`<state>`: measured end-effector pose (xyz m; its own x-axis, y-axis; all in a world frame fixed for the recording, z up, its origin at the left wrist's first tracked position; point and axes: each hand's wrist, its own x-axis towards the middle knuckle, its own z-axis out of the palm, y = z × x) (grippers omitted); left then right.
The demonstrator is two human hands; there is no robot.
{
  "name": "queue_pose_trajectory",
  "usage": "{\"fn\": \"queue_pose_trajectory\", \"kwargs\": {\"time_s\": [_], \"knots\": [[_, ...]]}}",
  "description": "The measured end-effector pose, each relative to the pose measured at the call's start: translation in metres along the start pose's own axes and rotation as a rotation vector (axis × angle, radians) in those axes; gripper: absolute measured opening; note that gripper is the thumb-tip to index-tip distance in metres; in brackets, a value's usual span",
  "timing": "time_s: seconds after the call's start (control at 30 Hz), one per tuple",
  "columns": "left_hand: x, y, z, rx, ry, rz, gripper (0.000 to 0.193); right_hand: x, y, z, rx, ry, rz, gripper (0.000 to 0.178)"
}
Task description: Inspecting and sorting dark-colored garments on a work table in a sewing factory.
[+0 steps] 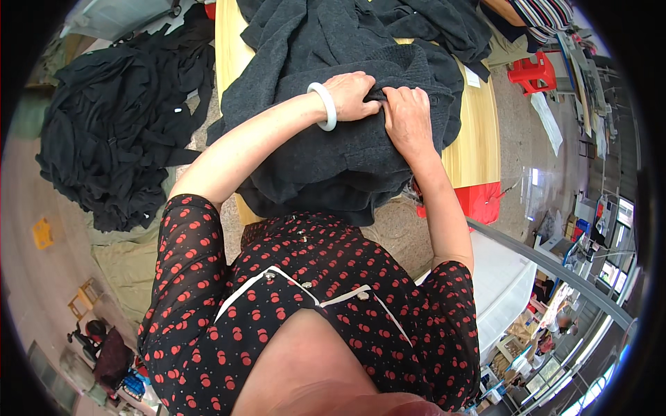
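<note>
A dark grey knitted garment (298,149) with a ribbed band and a button lies bunched over the wooden table (479,145), its lower folds hanging past the near edge. My left hand (352,95), with a pale bangle on the wrist, pinches a fold of the knit near the ribbed part. Close beside it, my right hand (409,118) is closed on the same cloth, fingers curled over the edge. The fingertips of the two hands almost meet. What lies under the fingers is hidden.
A large heap of black garments (125,132) lies left of the table. More dark knitwear (444,28) covers the far end. At the right stand a red stool (532,72) and a red object (479,203) by the table's corner. Another person's striped sleeve (544,17) shows at far right.
</note>
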<state>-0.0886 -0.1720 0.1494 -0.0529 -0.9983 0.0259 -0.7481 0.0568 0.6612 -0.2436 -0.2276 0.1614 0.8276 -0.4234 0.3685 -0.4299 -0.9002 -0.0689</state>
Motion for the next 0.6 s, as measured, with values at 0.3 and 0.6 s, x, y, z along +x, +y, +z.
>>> {"fn": "queue_pose_trajectory", "kwargs": {"time_s": [0.3,0.6], "knots": [[-0.004,-0.009,0.019,-0.113,0.127,0.001,0.026,0.004,0.004,-0.002,0.204,-0.041,0.075,0.015],[-0.007,-0.006,0.016,-0.067,0.16,-0.001,0.014,0.002,0.004,-0.002,0.206,-0.033,0.054,0.014]]}}
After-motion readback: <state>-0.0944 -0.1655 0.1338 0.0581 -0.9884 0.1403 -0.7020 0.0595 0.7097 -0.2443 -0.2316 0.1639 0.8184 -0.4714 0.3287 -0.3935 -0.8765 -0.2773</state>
